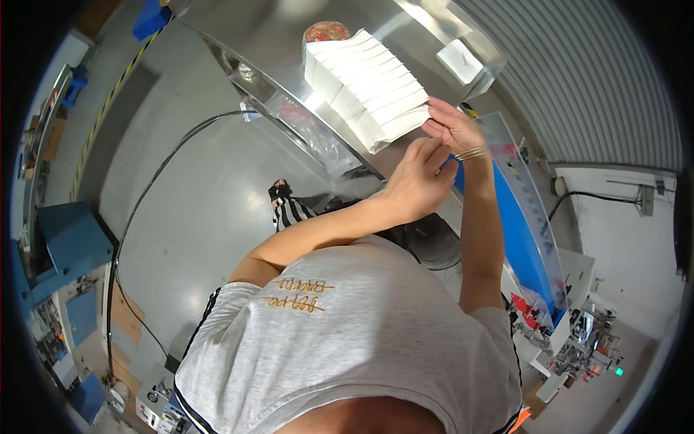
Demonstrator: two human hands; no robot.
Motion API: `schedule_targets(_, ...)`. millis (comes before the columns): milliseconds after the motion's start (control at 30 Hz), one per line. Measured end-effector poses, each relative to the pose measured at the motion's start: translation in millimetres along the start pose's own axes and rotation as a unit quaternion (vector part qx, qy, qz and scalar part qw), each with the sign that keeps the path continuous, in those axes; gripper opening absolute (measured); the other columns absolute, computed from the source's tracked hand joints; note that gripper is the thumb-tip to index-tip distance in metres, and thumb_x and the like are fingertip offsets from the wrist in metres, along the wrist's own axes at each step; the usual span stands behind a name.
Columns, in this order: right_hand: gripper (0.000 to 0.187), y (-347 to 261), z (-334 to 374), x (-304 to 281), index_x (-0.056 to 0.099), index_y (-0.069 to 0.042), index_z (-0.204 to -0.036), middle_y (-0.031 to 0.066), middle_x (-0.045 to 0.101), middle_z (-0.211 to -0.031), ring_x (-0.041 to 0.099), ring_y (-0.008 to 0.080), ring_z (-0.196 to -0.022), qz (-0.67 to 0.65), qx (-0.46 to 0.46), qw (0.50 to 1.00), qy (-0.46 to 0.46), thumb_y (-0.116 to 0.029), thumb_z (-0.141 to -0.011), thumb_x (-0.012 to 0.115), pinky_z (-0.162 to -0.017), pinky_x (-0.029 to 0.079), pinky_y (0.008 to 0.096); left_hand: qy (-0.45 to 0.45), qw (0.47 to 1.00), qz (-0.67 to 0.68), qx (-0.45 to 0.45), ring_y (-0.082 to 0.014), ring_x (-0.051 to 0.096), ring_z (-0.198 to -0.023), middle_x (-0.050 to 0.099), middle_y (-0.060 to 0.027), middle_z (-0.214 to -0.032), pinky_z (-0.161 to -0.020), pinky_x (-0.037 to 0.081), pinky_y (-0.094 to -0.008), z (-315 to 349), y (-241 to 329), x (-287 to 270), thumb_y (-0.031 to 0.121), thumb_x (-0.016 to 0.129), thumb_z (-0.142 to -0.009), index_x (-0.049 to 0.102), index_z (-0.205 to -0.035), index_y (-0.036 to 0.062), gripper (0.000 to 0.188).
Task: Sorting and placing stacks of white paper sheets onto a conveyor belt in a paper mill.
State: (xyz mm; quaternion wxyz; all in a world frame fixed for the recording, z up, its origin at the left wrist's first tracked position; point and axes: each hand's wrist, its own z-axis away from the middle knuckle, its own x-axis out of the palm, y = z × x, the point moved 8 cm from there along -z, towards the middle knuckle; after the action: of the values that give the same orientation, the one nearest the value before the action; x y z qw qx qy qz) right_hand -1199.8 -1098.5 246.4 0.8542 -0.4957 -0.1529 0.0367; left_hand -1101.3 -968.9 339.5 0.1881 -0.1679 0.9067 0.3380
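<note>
A long row of white folded sheets or flat packs [372, 83], pressed side by side, lies on the metal table [260, 29]. My right hand [455, 129] is at the near right end of the row, its fingers stretched out and the fingertips against the last white piece. Thin bangles [471, 153] circle my right wrist. My left hand [421, 181] is just below and beside the right one, its fingers curled in. Whatever the left fingers may hold is hidden.
A round red-patterned item [326, 32] sits behind the row. To the right, a white square pad [460, 62] lies on the table. A blue conveyor belt [512, 224] with a clear side guard [531, 210] runs along my right. Clear plastic bags [311, 134] are below the table edge.
</note>
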Motion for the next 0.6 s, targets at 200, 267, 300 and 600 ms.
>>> schedule_targets(200,0.044,0,4,5,0.045,-0.004,-0.132,0.0075,0.058,-0.111,0.058,0.0159,-0.097,-0.007,0.02,1.0,-0.02,-0.007,-0.089,0.055,-0.087,0.048,0.0301,-0.036,0.999,0.014,0.006,-0.0345,0.047,-0.109,0.051,-0.0152,-0.115,-0.089,0.04,-0.0434,4,8,-3,0.007,0.068,-0.071,0.06,-0.101,-0.0005,0.032)
schedule_targets(267,0.043,-4,6,9,0.045,-0.005,-0.131,0.0072,0.058,-0.11,0.058,0.0159,-0.095,-0.003,0.013,1.0,-0.027,-0.006,-0.089,0.054,-0.086,0.048,0.0297,-0.046,0.999,0.018,0.008,-0.0347,0.047,-0.109,0.051,-0.0156,-0.116,-0.089,0.04,-0.0434,3,9,0,0.006,0.068,-0.071,0.06,-0.1,-0.0008,0.031)
schedule_targets(300,0.041,-6,6,10,0.046,-0.004,-0.129,0.0079,0.059,-0.107,0.058,0.016,-0.093,0.002,0.011,1.0,-0.02,-0.005,-0.089,0.054,-0.083,0.049,0.0298,-0.042,0.999,0.018,0.012,-0.035,0.046,-0.11,0.05,-0.016,-0.116,-0.089,0.039,-0.0438,3,9,0,0.007,0.068,-0.071,0.06,-0.101,-0.0007,0.032)
schedule_targets(600,0.031,11,-6,-4,0.046,-0.001,-0.118,0.0086,0.058,-0.089,0.058,0.0162,-0.079,-0.023,0.001,0.999,-0.033,-0.002,-0.088,0.049,-0.068,0.048,0.0291,0.009,0.982,-0.164,-0.093,-0.0429,0.037,-0.122,0.044,-0.0228,-0.124,-0.1,0.026,-0.0533,-24,-41,-5,0.025,0.069,-0.076,0.058,-0.104,-0.0018,0.04)
